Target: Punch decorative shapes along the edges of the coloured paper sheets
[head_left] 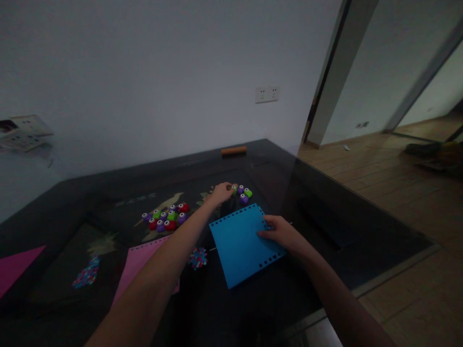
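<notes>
Blue punched sheet (240, 248) lies on the dark tabletop (278, 301) in front of me; my right hand (282, 233) is at its right edge, thumb over the face, gap between thumb and forefinger narrow; whether I pinch it or merely rest there, I cannot tell. My left hand (220, 193) reaches beyond the far edge, fingers drawn together at a green big-eyed toy (234, 190); closed on it or only touching, unclear.

Handling, estimated: sheet light, thin, flexible, liable to crease; best hold is flat at the margin, inside the holes, which may tear; toy probably light, smooth, rounded, apt to roll; best hold is round the body, below the eye.

Orientation: sheet lies askew, one corner pointing towards me, a row of holes along the far edge; outline nearly square, so no sure long axis; toy's eye faces up and towards me; body compact, long axis indistinct; purple toy (244, 198) sits near it.
</notes>
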A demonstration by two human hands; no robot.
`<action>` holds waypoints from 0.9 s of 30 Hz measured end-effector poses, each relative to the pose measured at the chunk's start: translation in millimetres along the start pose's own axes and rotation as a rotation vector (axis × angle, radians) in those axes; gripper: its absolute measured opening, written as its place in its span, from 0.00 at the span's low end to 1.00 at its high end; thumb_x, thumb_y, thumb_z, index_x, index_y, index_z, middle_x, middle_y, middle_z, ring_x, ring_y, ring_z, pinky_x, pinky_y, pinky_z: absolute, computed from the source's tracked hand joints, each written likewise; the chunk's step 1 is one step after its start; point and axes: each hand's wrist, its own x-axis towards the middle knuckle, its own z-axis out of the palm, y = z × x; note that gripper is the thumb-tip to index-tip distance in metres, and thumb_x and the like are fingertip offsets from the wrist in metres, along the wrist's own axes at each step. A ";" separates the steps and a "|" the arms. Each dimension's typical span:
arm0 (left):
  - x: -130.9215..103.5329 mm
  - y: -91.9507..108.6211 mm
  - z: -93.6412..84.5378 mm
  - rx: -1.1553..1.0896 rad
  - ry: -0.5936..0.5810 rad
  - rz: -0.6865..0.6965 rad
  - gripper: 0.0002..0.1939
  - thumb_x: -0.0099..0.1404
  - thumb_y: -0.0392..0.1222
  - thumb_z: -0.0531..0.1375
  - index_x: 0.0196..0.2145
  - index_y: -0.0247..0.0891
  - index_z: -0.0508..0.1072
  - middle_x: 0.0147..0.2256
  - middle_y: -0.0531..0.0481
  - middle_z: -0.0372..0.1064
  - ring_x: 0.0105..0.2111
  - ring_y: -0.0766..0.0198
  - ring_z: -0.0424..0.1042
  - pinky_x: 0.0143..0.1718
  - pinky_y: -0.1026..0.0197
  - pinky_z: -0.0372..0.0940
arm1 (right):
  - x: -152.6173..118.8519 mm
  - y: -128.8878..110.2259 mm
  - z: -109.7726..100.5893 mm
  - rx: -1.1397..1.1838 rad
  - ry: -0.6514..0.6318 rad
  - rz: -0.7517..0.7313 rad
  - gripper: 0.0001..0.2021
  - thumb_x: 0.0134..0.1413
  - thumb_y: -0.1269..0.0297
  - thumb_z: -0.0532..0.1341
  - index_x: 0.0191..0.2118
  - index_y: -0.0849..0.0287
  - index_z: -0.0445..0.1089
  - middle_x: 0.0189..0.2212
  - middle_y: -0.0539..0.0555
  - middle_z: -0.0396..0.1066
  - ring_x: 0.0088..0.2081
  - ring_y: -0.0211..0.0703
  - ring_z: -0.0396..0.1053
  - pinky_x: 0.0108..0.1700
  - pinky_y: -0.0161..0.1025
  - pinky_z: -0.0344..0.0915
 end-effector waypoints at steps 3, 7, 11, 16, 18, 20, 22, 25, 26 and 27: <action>-10.3 -3.8 -12.2 -0.058 0.053 0.016 0.16 0.65 0.43 0.57 0.49 0.36 0.67 0.49 0.43 0.65 0.44 0.57 0.69 0.44 0.50 0.67 | -0.4 -0.8 0.3 0.013 0.017 0.014 0.10 0.44 0.64 0.64 0.35 0.60 0.71 0.33 0.53 0.74 0.34 0.47 0.72 0.39 0.46 0.68; -41.6 -14.7 -31.3 -0.194 0.092 0.027 0.13 0.65 0.44 0.55 0.43 0.35 0.72 0.41 0.42 0.72 0.41 0.57 0.71 0.40 0.59 0.67 | -0.8 -4.0 0.8 0.045 0.061 0.045 0.11 0.43 0.62 0.65 0.34 0.60 0.71 0.33 0.53 0.75 0.36 0.48 0.73 0.41 0.49 0.69; -95.6 -25.0 -42.0 -0.373 0.029 0.040 0.20 0.68 0.50 0.48 0.43 0.34 0.72 0.40 0.41 0.74 0.38 0.60 0.73 0.36 0.60 0.68 | -0.6 -5.3 1.2 0.067 0.108 0.061 0.11 0.42 0.62 0.66 0.34 0.58 0.71 0.33 0.53 0.75 0.36 0.50 0.73 0.42 0.51 0.69; -148.0 -25.4 -43.0 -0.637 -0.089 0.007 0.19 0.64 0.54 0.53 0.40 0.36 0.73 0.38 0.44 0.74 0.35 0.61 0.73 0.34 0.60 0.67 | 1.3 -0.6 1.4 0.106 0.142 0.079 0.13 0.41 0.61 0.67 0.36 0.58 0.71 0.34 0.54 0.76 0.35 0.51 0.74 0.41 0.53 0.70; -154.0 -23.4 -41.4 -0.643 -0.114 0.022 0.14 0.60 0.50 0.58 0.37 0.36 0.73 0.33 0.47 0.74 0.32 0.63 0.73 0.31 0.62 0.66 | 1.8 1.2 1.4 0.119 0.139 0.086 0.14 0.42 0.62 0.67 0.38 0.58 0.70 0.34 0.54 0.76 0.35 0.51 0.74 0.41 0.52 0.70; -153.9 -21.6 -39.3 -0.621 -0.114 0.050 0.11 0.56 0.45 0.61 0.35 0.37 0.72 0.28 0.51 0.72 0.28 0.64 0.72 0.29 0.63 0.64 | 2.1 2.5 1.0 0.120 0.138 0.092 0.15 0.42 0.62 0.67 0.39 0.58 0.70 0.35 0.54 0.76 0.34 0.50 0.74 0.41 0.51 0.70; -151.7 -20.5 -37.3 -0.612 -0.097 0.063 0.09 0.55 0.42 0.62 0.33 0.37 0.72 0.24 0.53 0.71 0.26 0.65 0.71 0.27 0.63 0.63 | 2.5 3.4 0.3 0.110 0.145 0.092 0.15 0.42 0.62 0.67 0.39 0.58 0.70 0.35 0.54 0.76 0.34 0.49 0.74 0.40 0.50 0.70; -149.6 -20.2 -34.3 -0.612 -0.066 0.052 0.07 0.54 0.40 0.62 0.32 0.37 0.71 0.22 0.54 0.70 0.23 0.66 0.70 0.25 0.64 0.62 | 3.3 3.9 -1.0 0.094 0.163 0.081 0.14 0.42 0.60 0.67 0.37 0.58 0.70 0.34 0.55 0.76 0.33 0.48 0.74 0.39 0.48 0.70; -149.4 -20.6 -33.3 -0.616 -0.059 0.046 0.07 0.54 0.40 0.62 0.31 0.37 0.71 0.22 0.54 0.69 0.23 0.66 0.70 0.25 0.64 0.62 | 3.6 3.8 -1.5 0.090 0.174 0.081 0.14 0.42 0.60 0.67 0.37 0.58 0.71 0.34 0.55 0.76 0.33 0.48 0.73 0.38 0.48 0.70; -149.2 -21.2 -32.2 -0.620 -0.055 0.041 0.06 0.54 0.40 0.62 0.31 0.37 0.71 0.21 0.54 0.69 0.23 0.66 0.70 0.26 0.64 0.63 | 4.0 3.6 -1.9 0.087 0.189 0.083 0.14 0.42 0.59 0.67 0.36 0.58 0.71 0.33 0.55 0.76 0.32 0.47 0.73 0.37 0.47 0.70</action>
